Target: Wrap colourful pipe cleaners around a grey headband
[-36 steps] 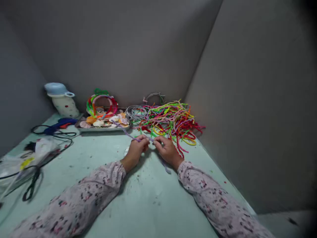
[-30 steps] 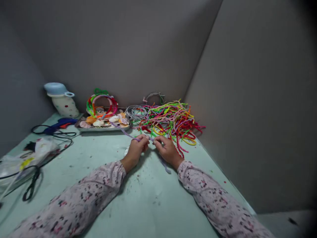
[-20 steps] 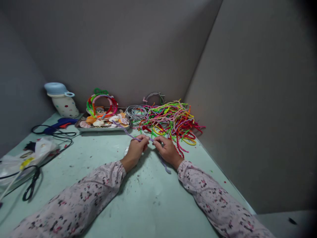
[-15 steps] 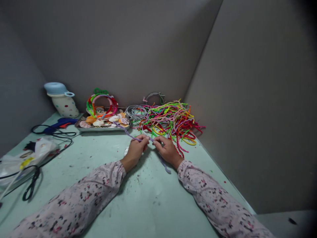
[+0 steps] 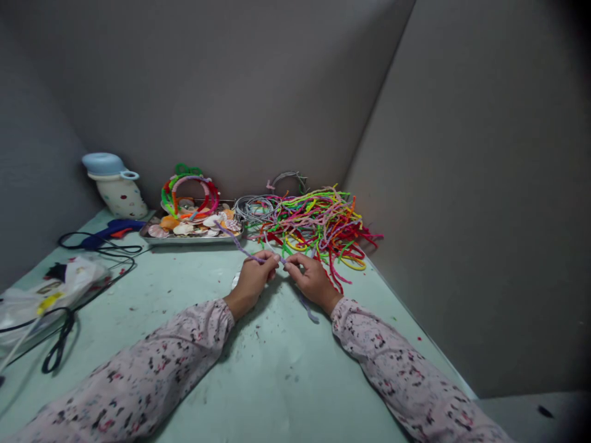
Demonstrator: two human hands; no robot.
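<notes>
Head view: left hand (image 5: 253, 278) and right hand (image 5: 314, 283) face each other above the green tabletop (image 5: 277, 381), fingertips near but apart.
Left hand: thumb and fingers pinch a purple fuzzy strand (image 5: 239, 244); one end sticks out toward the tray (image 5: 194, 242).
Right hand: thumb and index grip purple fuzz just beside the left's pinch; other fingers curled.
Purple fuzzy strand: bridges the gap between both pinches. A purple tail (image 5: 310, 312) hangs below the right hand; can't tell from here if same piece.
Pale strand (image 5: 269, 243): rises by the fingertips; where it ends is hidden.
Slip risk: grip is tips only, so one loose thumb could let the fuzz spring back or untwist, I'd say.
Snag risk: free end overlaps the shells (image 5: 183, 229) in view; a leftward swing could catch them. Can't tell if touching.
Tangle risk: hands sit just in front of the multicoloured pile (image 5: 318, 215); loose ends there could hook the pale strand or the tail.
Kink risk: if there's wire inside, pulling both pinches unevenly would likely bend it sharply at the gap.
Black cable (image 5: 58, 354): well left of the left hand, low concern unless the sleeve (image 5: 157, 363) sweeps out.
</notes>
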